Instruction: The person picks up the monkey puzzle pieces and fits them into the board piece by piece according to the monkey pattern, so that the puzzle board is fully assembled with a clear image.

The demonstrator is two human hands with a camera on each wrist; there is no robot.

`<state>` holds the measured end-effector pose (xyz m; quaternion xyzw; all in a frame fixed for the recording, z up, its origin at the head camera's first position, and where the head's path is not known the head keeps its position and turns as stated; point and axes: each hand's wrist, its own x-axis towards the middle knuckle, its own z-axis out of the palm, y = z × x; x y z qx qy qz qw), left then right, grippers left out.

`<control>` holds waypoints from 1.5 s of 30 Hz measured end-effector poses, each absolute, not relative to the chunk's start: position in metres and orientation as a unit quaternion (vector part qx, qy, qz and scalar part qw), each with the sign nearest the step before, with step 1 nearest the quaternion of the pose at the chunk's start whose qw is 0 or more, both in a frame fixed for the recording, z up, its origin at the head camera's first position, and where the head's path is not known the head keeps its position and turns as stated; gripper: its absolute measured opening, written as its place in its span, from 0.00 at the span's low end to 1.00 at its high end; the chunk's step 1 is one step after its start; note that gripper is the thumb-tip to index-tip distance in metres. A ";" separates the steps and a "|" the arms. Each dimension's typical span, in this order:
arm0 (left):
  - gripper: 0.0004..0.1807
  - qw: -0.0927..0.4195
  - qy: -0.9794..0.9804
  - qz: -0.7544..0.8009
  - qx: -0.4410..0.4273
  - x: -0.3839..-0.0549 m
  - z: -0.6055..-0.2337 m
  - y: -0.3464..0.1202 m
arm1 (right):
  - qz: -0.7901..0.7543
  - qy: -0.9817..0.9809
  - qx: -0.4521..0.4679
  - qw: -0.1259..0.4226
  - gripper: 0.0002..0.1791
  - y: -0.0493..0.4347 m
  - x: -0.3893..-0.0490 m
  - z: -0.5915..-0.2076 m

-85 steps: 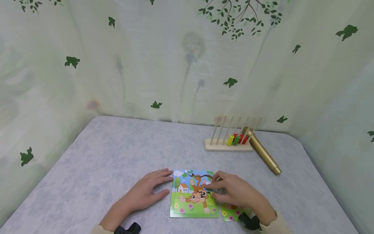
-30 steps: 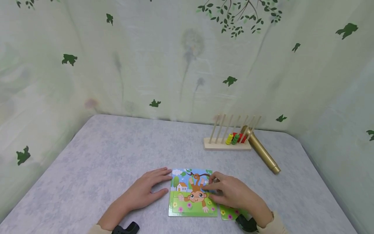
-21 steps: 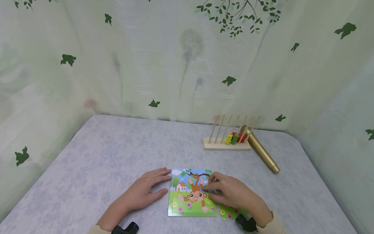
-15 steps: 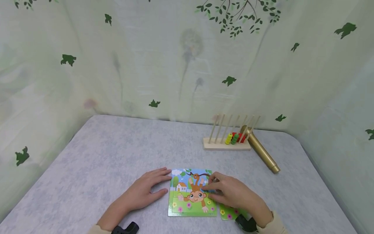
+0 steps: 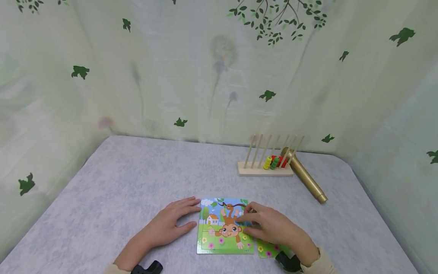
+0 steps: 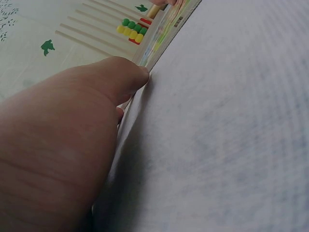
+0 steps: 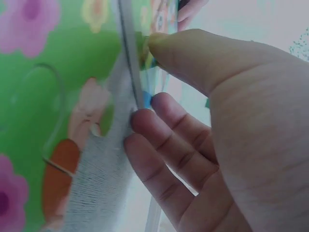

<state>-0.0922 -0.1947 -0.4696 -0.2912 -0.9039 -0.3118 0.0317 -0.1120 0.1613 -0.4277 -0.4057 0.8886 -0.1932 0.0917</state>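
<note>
A square monkey jigsaw puzzle (image 5: 222,243) lies flat on the table between both hands. Beside its left edge my left hand (image 5: 172,222) rests with fingers stretched out, fingertips at the frame's border; in the left wrist view the thumb (image 6: 130,75) touches that edge. My right hand (image 5: 270,222) reaches over the puzzle's right side, thumb and forefinger drawn together at a puzzle piece (image 7: 146,53) that they mostly hide. Its other fingers (image 7: 149,159) are loosely bent near the board's edge. A second puzzle (image 5: 268,249) with flowers lies partly under the right wrist.
Farther back stands a wooden peg rack (image 5: 265,172) with yellow, green and red beads. A gold-coloured cylinder (image 5: 306,177) lies beside it, slanting right. Behind the table (image 5: 147,167) hangs a leaf-patterned curtain (image 5: 154,76).
The right thumb has moved slightly in toward the puzzle since the oldest frame, and the dark gap beside the monkey's head is covered. Over the last second both hands have barely moved.
</note>
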 end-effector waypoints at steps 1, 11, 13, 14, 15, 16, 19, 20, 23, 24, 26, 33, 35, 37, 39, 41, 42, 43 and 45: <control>0.23 0.031 -0.904 -0.312 -0.291 -0.092 -0.470 -0.195 | -0.195 0.887 -0.407 0.093 0.16 0.161 -0.112 -0.427; 0.23 0.029 -0.904 -0.311 -0.292 -0.092 -0.471 -0.196 | -0.195 0.888 -0.408 0.089 0.18 0.163 -0.111 -0.421; 0.23 0.027 -0.904 -0.311 -0.291 -0.092 -0.471 -0.196 | -0.192 0.889 -0.407 0.086 0.18 0.163 -0.110 -0.420; 0.23 0.026 -0.904 -0.311 -0.291 -0.092 -0.471 -0.196 | -0.192 0.889 -0.406 0.085 0.18 0.164 -0.110 -0.418; 0.23 0.025 -0.904 -0.311 -0.291 -0.092 -0.470 -0.196 | -0.191 0.890 -0.405 0.083 0.18 0.165 -0.109 -0.417; 0.23 0.025 -0.904 -0.312 -0.291 -0.092 -0.470 -0.196 | -0.191 0.892 -0.402 0.081 0.18 0.166 -0.109 -0.417; 0.23 0.027 -0.905 -0.311 -0.290 -0.092 -0.470 -0.196 | -0.191 0.895 -0.395 0.080 0.18 0.170 -0.107 -0.415; 0.23 0.028 -0.905 -0.310 -0.291 -0.092 -0.470 -0.196 | -0.191 0.897 -0.391 0.083 0.18 0.172 -0.106 -0.415; 0.23 0.034 -0.905 -0.307 -0.292 -0.092 -0.471 -0.196 | -0.190 0.903 -0.374 0.095 0.19 0.178 -0.105 -0.413; 0.23 0.035 -0.905 -0.307 -0.292 -0.092 -0.471 -0.196 | -0.190 0.904 -0.371 0.098 0.19 0.179 -0.104 -0.413; 0.23 0.034 -0.905 -0.307 -0.292 -0.092 -0.471 -0.196 | -0.191 0.906 -0.364 0.100 0.19 0.183 -0.103 -0.413; 0.23 0.026 -0.904 -0.311 -0.292 -0.093 -0.472 -0.196 | -0.196 0.907 -0.362 0.084 0.19 0.192 -0.098 -0.416; 0.23 0.025 -0.904 -0.312 -0.292 -0.093 -0.472 -0.196 | -0.201 0.908 -0.357 0.085 0.19 0.195 -0.096 -0.417; 0.23 0.026 -0.904 -0.311 -0.292 -0.093 -0.473 -0.196 | -0.208 0.909 -0.348 0.093 0.20 0.198 -0.095 -0.418; 0.23 0.027 -0.904 -0.310 -0.291 -0.093 -0.473 -0.196 | -0.214 0.911 -0.337 0.105 0.20 0.200 -0.094 -0.418; 0.23 0.029 -0.904 -0.309 -0.292 -0.093 -0.473 -0.196 | -0.220 0.912 -0.327 0.114 0.20 0.203 -0.092 -0.419; 0.23 0.031 -0.905 -0.308 -0.292 -0.093 -0.473 -0.196 | -0.222 0.912 -0.324 0.116 0.21 0.205 -0.092 -0.420; 0.23 0.031 -0.905 -0.308 -0.292 -0.093 -0.473 -0.196 | -0.225 0.912 -0.322 0.116 0.21 0.206 -0.091 -0.420; 0.23 0.031 -0.905 -0.308 -0.291 -0.093 -0.472 -0.196 | -0.231 0.912 -0.321 0.112 0.21 0.208 -0.089 -0.422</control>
